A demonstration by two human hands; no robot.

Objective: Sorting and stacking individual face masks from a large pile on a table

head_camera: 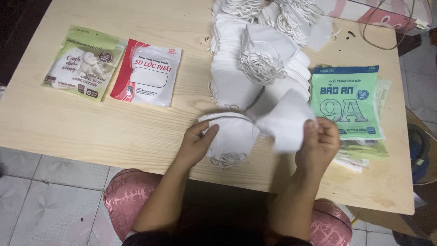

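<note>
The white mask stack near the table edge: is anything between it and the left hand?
No. The left hand already rests on the small stack of folded white fabric masks, thumb across the top. The right hand pinches a separate white mask.

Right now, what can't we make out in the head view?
- Mask pile: its far end is cut off by the top edge.
- Right hand: its fingers cover the edge of the mask it holds, so the grip is unclear.
- Small stack under the left hand: count unreadable.
- Packets under the green pouch: mostly covered.
</note>
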